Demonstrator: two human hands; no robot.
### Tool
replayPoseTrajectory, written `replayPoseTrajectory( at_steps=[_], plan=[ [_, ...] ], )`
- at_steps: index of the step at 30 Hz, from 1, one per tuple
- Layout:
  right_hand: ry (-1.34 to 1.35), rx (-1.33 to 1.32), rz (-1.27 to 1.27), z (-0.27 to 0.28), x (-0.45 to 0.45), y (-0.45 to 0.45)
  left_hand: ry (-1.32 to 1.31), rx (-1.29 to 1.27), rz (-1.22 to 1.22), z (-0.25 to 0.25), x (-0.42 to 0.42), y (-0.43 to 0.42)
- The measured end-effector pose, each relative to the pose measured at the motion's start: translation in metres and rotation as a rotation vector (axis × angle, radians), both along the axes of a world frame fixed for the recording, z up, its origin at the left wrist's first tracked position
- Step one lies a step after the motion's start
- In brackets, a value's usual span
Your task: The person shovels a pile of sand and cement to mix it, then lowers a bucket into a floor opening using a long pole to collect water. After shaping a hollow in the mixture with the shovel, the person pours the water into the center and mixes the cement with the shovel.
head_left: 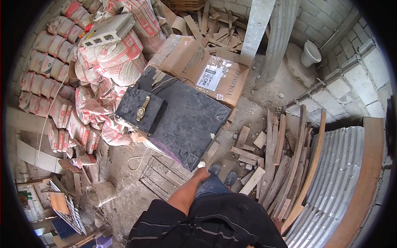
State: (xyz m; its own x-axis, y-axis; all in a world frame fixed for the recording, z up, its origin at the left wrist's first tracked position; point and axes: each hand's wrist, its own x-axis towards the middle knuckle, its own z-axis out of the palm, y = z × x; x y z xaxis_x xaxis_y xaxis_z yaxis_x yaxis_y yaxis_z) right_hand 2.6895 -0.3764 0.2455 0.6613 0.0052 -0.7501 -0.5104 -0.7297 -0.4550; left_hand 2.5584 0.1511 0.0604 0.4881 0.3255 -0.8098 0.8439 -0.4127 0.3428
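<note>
My left hand [201, 174] hangs in front of my thigh, its fingers closed around a small white thing [201, 164] that looks like crumpled cloth or paper. Just beyond it is the near corner of a large, dusty black board [182, 120]. A black box [142, 108] rests on that board, with a gold-coloured wristwatch [143, 108] lying on top. Of my right hand [278, 225] only a sliver of skin shows beside my black shirt; its fingers are hidden.
Cement bags [111, 53] are piled at the left, a concrete block [109, 31] on top. Cardboard boxes [221, 78] stand behind the board. Planks [285, 161] and corrugated metal sheets [335, 177] line the right. A bucket [101, 193] stands lower left; a toilet [310, 54] is far right.
</note>
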Motion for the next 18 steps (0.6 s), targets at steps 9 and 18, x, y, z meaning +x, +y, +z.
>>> replayPoseTrajectory(
  at_steps=[9,18],
  plan=[
    [0.139,-0.136,-0.268,0.026,0.012,0.037,-0.055,-0.015,0.069,0.052,0.030,0.012],
    [0.115,-0.008,-0.142,0.005,0.018,0.035,-0.238,0.173,0.146,-0.022,-0.034,0.003]
  ],
)
